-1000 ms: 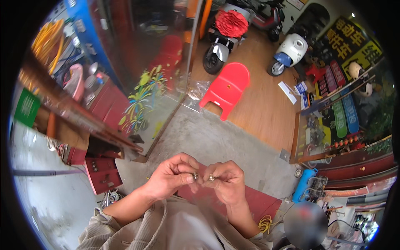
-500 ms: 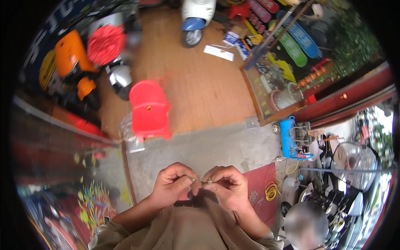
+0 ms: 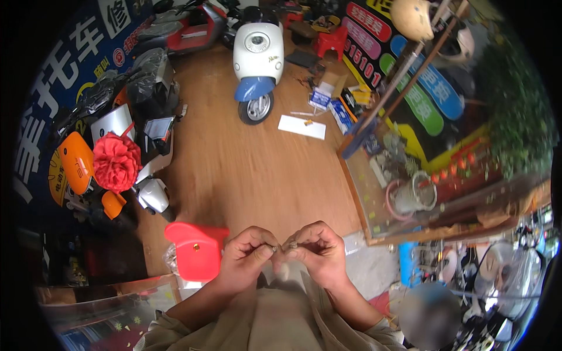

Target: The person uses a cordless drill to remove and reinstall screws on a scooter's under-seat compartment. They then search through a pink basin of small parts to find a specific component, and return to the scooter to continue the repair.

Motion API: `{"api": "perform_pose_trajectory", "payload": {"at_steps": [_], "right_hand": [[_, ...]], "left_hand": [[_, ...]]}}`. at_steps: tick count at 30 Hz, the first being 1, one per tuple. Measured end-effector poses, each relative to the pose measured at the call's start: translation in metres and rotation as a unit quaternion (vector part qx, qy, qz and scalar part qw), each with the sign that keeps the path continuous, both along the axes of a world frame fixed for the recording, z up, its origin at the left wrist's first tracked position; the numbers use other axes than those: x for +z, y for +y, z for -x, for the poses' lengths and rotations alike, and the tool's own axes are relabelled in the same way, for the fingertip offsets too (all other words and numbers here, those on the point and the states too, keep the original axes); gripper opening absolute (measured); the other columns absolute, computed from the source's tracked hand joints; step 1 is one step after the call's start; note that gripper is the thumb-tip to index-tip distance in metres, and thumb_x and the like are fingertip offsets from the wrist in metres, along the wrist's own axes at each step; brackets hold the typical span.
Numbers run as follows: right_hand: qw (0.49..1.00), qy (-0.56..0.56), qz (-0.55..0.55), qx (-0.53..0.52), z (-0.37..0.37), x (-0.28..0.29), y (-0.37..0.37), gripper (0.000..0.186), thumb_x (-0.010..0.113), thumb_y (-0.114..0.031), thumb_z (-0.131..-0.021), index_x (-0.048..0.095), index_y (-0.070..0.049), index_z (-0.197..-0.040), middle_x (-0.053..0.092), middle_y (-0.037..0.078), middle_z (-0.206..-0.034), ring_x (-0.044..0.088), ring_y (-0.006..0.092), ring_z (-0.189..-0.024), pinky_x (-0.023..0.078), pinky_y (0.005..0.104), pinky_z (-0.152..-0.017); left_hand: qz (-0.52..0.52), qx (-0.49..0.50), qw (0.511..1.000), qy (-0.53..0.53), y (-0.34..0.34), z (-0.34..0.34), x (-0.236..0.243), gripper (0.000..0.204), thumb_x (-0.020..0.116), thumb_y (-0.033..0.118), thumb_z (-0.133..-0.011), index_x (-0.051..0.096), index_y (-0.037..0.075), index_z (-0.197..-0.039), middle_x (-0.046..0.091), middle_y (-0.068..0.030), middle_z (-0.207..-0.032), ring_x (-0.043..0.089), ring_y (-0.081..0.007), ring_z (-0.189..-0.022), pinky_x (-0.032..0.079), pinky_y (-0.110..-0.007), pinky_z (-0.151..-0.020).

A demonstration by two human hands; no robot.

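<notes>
Close together in front of my chest, both hands are in a pinch. Thumb and forefinger of my left hand grip a tiny metal piece, mostly covered by the fingertips. My right hand pinches a small, ridged metal piece between thumb and fingers. The fingertips of the two hands nearly meet, and I cannot tell whether the pieces touch. Both are too small to name. Just left of my left hand stands a red plastic chair.
Ahead on the wooden floor stands a white and blue scooter. Scooters with a red cloth rosette line the left. At right are a glass partition, a potted plant and a blue tank. Boxes and a white sheet lie ahead.
My view has tilted up, so the chair and scooter sit lower in the picture and more of the shop shows. Both hands keep their pinch, with fingertips close together.
</notes>
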State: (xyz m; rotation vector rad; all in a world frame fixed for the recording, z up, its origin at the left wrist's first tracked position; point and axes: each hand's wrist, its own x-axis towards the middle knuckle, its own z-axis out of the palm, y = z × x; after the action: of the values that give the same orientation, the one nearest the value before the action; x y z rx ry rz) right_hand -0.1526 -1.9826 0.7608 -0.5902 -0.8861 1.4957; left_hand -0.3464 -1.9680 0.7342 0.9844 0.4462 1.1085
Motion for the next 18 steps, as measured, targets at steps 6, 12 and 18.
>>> {"api": "perform_pose_trajectory", "payload": {"at_steps": [6,12,18], "right_hand": [[0.993,-0.114,-0.014,0.030,-0.058,-0.018,0.230,0.016,0.072,0.007,-0.098,0.064,0.001,-0.110,0.070,0.010,-0.100,0.072,0.0194,-0.090,0.059,0.0333,-0.084],[0.927,-0.372,0.036,0.028,-0.135,-0.024,0.462,0.012,0.071,0.003,-0.099,0.065,0.002,-0.109,0.073,0.011,-0.099,0.075,0.0195,-0.092,0.059,0.0336,-0.084],[0.880,-0.458,0.124,0.034,-0.236,0.009,0.662,0.016,0.074,-0.002,-0.098,0.062,0.001,-0.108,0.077,0.011,-0.097,0.074,0.0171,-0.094,0.059,0.0325,-0.086]], "left_hand": [[0.101,0.016,0.994,-0.047,0.219,-0.055,-0.021,0.014,0.059,0.001,-0.107,0.060,-0.003,-0.120,0.071,-0.0142,-0.098,0.071,-0.0223,-0.084,0.059,-0.036,-0.075],[0.204,-0.141,0.954,0.169,0.490,-0.129,-0.051,0.015,0.061,0.016,-0.108,0.055,0.002,-0.105,0.063,-0.0087,-0.083,0.059,-0.0160,-0.065,0.048,-0.030,-0.057],[0.179,-0.376,0.889,0.190,0.739,-0.223,-0.035,0.021,0.062,0.018,-0.109,0.060,-0.002,-0.116,0.072,-0.0109,-0.090,0.068,-0.0161,-0.073,0.052,-0.029,-0.058]]}}
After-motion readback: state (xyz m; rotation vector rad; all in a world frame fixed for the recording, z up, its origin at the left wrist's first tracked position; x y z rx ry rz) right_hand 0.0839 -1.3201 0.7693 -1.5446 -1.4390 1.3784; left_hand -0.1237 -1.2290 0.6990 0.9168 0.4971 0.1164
